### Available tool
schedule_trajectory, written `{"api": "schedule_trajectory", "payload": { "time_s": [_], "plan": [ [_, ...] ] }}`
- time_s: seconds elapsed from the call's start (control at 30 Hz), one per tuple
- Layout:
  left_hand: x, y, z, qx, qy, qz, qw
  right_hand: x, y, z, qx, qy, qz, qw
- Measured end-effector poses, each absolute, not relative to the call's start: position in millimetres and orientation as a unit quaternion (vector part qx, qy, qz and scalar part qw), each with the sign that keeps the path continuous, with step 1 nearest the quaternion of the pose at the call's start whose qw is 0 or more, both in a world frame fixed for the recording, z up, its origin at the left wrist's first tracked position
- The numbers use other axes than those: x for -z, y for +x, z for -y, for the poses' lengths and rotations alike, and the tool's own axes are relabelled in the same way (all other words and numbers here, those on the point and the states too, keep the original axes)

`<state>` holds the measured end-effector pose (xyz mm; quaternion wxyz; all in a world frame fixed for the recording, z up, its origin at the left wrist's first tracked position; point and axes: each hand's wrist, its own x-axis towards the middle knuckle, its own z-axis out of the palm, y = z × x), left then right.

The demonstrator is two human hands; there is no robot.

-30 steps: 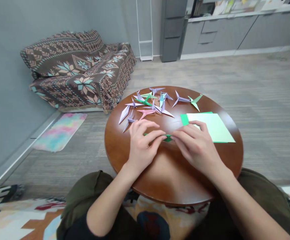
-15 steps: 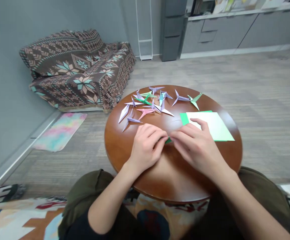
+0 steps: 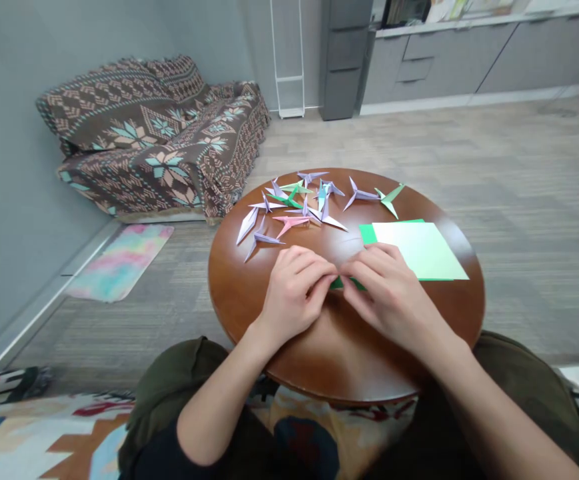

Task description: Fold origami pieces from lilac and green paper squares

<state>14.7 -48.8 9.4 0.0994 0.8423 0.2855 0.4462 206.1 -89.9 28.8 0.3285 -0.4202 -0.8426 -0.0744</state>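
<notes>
The left hand [image 3: 294, 290] and right hand [image 3: 386, 287] both pinch the green paper [image 3: 337, 283] between their fingertips, neither grip clearly nearer. Largely covered, it seems to run side to side near the desk's middle. Open wood reaches the desk's [image 3: 359, 367] near edge; paper birds [image 3: 292, 223] crowd the far-left edge, loose sheets [image 3: 416, 250] the right.

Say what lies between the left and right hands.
A piece of green paper, mostly hidden, lies between the left hand and the right hand in the head view.
</notes>
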Motion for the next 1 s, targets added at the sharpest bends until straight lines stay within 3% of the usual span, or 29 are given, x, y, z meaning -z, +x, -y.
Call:
{"api": "schedule_trajectory", "payload": {
  "time_s": [0.37, 0.6, 0.8, 1.0],
  "plan": [
    [-9.4, 14.5, 43.5, -0.540, 0.741, -0.339, 0.210, -26.3, 213.7, 86.4, 0.065, -0.437, 0.802, 0.402],
    [-9.8, 14.6, 42.9, -0.562, 0.680, -0.353, 0.312, -21.8, 206.3, 88.8, -0.047, -0.450, 0.771, 0.448],
    [-3.0, 17.1, 41.2, -0.559, 0.628, -0.341, 0.421, -13.2, 198.0, 86.7, -0.057, -0.455, 0.769, 0.446],
    [-5.9, 13.7, 45.2, -0.544, 0.683, -0.343, 0.346, -16.0, 209.7, 83.3, 0.034, -0.442, 0.789, 0.425]
  ]
}}
